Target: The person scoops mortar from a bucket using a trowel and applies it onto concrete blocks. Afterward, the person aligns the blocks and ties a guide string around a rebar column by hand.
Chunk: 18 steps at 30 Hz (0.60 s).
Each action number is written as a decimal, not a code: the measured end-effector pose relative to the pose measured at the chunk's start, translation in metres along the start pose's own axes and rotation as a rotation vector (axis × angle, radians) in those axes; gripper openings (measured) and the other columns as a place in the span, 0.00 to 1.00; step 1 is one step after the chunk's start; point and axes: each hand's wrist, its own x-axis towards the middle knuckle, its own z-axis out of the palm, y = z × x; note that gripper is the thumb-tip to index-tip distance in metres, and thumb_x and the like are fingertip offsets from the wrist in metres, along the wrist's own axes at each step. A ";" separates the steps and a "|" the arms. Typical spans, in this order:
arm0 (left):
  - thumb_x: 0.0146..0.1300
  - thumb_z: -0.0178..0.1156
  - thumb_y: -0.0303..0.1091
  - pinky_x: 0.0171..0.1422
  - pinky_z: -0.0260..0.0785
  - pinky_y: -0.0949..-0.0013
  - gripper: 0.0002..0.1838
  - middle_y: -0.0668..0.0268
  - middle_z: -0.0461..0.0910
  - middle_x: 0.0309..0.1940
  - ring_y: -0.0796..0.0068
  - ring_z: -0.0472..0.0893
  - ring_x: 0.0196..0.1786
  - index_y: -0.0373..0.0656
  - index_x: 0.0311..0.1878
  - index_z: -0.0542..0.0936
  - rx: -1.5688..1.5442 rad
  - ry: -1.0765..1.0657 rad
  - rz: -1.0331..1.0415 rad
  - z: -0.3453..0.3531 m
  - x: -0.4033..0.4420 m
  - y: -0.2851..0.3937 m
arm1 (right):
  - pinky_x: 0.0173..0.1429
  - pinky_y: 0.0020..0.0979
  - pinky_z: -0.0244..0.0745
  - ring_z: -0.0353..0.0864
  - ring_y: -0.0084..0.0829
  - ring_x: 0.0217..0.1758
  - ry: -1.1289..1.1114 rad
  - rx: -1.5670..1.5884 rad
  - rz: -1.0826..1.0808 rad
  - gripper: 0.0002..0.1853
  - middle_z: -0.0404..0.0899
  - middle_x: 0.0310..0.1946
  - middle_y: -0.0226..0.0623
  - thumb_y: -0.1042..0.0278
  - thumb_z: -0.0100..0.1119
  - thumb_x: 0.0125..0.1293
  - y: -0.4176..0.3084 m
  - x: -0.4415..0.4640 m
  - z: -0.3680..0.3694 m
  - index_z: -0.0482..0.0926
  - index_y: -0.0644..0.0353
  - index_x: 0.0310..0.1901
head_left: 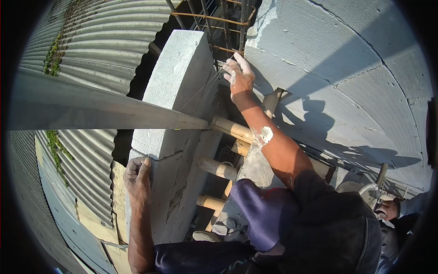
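Note:
My left hand (pixel 138 177) is at the top edge of a white block wall, beside the joint under the upper light block (pixel 175 68). Its fingers and thumb are closed together; anything between them is hidden. My right hand (pixel 240 77) reaches past that block toward the steel bars, its fingertips dusted white. A thin string (pixel 199 93) runs from its fingers down along the block's side, and the fingers look pinched on it. Across the wall, between my hands, a long grey metal bar (pixel 114 107) comes in from the left and narrows toward its tip.
Corrugated roofing (pixel 100 45) lies left of the wall. Tied rebar (pixel 223 23) stands at the far end. Bamboo poles (pixel 219 168) and a grey board (pixel 260 169) sit below me. A large block wall (pixel 337 59) rises right. Another person's hand (pixel 388 209) shows lower right.

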 end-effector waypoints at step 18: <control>0.68 0.64 0.37 0.21 0.45 0.82 0.06 0.83 0.66 0.19 0.93 0.57 0.18 0.47 0.38 0.79 -0.137 0.028 -0.140 -0.003 0.003 0.010 | 0.41 0.35 0.76 0.84 0.35 0.33 -0.717 -0.955 0.210 0.15 0.83 0.33 0.48 0.61 0.61 0.61 0.061 -0.038 -0.015 0.84 0.65 0.41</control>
